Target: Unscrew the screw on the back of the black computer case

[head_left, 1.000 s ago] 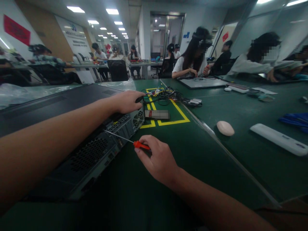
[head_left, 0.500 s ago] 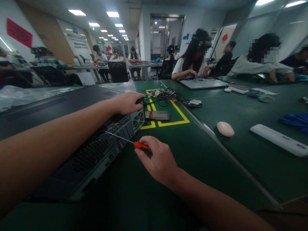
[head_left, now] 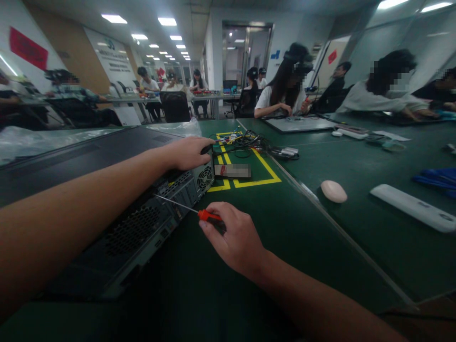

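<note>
My right hand (head_left: pixel 231 232) clasps the screwdriver (head_left: pixel 208 216), tip at the back of the computer case (head_left: pixel 107 147), where a slanted push could make it slip, while my left hand (head_left: pixel 188 153) rests on the case's edge, grip unclear.

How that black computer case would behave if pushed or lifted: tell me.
The computer case is probably stiff, given its broad, flat panel. It likely feels heavy: it is large, and its round fan grille suggests parts inside. Lying on a broad side on the green table, it seems unlikely to roll or tip.
</note>
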`<state>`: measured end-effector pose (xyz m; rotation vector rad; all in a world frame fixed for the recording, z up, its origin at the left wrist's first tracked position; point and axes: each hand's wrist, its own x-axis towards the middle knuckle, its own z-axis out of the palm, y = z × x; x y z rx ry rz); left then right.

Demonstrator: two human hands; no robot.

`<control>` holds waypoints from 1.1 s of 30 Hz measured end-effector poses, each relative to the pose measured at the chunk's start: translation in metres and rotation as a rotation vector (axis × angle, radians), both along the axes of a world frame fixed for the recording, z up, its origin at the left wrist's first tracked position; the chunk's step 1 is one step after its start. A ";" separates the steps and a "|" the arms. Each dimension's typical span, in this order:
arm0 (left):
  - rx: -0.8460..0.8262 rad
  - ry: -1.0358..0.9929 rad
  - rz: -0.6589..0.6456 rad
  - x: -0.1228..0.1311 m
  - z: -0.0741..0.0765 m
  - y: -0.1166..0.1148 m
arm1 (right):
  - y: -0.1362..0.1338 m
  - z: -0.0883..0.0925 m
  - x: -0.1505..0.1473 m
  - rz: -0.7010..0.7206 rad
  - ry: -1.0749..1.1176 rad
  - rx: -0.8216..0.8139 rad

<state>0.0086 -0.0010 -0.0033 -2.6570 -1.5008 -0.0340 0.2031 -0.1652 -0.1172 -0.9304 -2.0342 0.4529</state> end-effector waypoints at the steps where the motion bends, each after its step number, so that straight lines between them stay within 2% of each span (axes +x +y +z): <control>1: 0.001 -0.002 -0.001 0.000 0.000 0.000 | 0.000 0.000 0.000 -0.001 0.004 -0.002; 33: -0.009 -0.012 -0.003 0.001 0.001 -0.002 | 0.001 -0.002 0.000 0.022 -0.004 -0.027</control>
